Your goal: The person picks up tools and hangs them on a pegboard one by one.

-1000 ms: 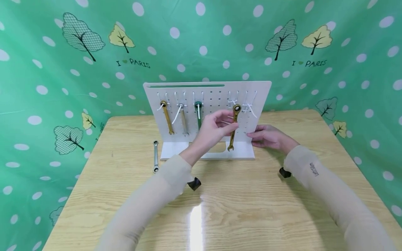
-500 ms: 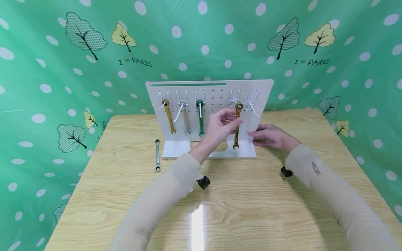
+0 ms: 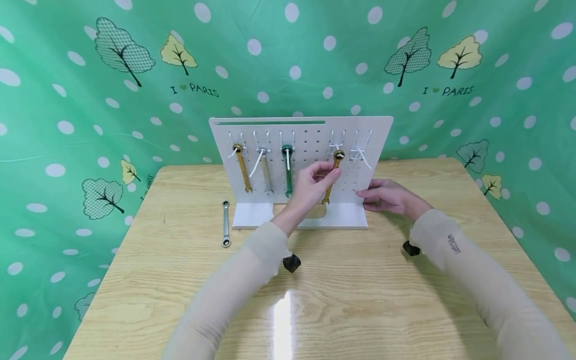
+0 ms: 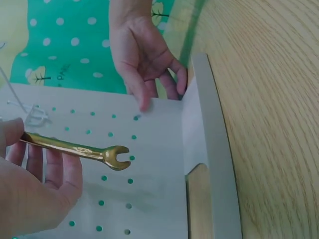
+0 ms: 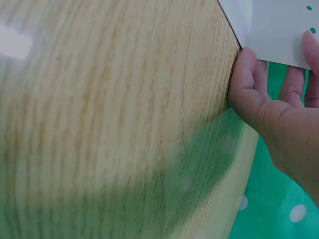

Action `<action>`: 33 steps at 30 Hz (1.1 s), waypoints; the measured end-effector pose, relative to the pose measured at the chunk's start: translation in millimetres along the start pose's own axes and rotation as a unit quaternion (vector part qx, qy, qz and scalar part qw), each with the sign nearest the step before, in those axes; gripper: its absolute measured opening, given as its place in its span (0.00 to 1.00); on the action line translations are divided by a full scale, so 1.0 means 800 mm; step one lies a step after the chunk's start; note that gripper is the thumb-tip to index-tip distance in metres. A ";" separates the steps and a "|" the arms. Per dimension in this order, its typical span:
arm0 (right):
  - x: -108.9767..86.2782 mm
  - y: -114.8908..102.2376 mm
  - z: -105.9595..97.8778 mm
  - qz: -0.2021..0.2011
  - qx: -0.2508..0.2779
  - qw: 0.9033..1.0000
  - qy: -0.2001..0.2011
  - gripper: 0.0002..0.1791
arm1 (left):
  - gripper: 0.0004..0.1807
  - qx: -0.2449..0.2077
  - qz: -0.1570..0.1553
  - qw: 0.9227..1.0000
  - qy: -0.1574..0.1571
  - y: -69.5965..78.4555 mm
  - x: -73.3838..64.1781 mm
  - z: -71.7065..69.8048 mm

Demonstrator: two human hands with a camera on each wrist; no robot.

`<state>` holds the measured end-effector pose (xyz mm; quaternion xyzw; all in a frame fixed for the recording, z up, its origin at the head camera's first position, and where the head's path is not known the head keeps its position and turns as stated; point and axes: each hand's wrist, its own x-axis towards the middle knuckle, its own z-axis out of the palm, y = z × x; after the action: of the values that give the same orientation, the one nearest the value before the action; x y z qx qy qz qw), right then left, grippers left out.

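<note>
My left hand (image 3: 307,189) pinches a gold ratcheting combination wrench (image 3: 339,156) in front of the white pegboard (image 3: 315,172). Its ring end is up, near the second hook from the right; white shows in the ring, but I cannot tell whether the hook passes through. In the left wrist view the wrench's open end (image 4: 115,158) points toward the board's foot, while the hand hides the ring. My right hand (image 3: 388,195) grips the board's lower right edge, thumb on the front and fingers behind, as the right wrist view shows around the board corner (image 5: 274,35).
On the left hooks hang another gold wrench (image 3: 243,170), a silver wrench (image 3: 265,172) and a green wrench (image 3: 288,172). The rightmost hook (image 3: 360,154) holds nothing. A silver double-ring wrench (image 3: 226,223) lies on the wooden table (image 3: 342,300), left of the board's base (image 3: 253,215).
The gold wrench first moved slightly right, then its lower end swung left and back toward the board. My right hand stays on the board's edge.
</note>
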<state>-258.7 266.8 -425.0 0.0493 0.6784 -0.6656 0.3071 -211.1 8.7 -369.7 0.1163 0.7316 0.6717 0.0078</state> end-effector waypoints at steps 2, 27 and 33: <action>-0.001 0.000 0.000 0.000 0.000 1.000 0.001 0.18 | 0.14 -0.002 -0.001 1.000 0.007 -0.001 0.001 0.002; 0.002 0.002 0.001 -0.002 -0.001 1.000 0.006 0.20 | 0.14 -0.045 -0.042 0.996 0.057 -0.009 0.012 0.000; 0.002 0.002 0.001 -0.001 0.000 1.000 0.008 0.18 | 0.12 -0.059 -0.072 0.995 0.046 -0.016 0.008 -0.001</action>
<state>-258.9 266.1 -427.1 0.0536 0.6810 -0.6655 0.3007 -219.5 7.9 -381.2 0.0312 0.6964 0.7163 0.0292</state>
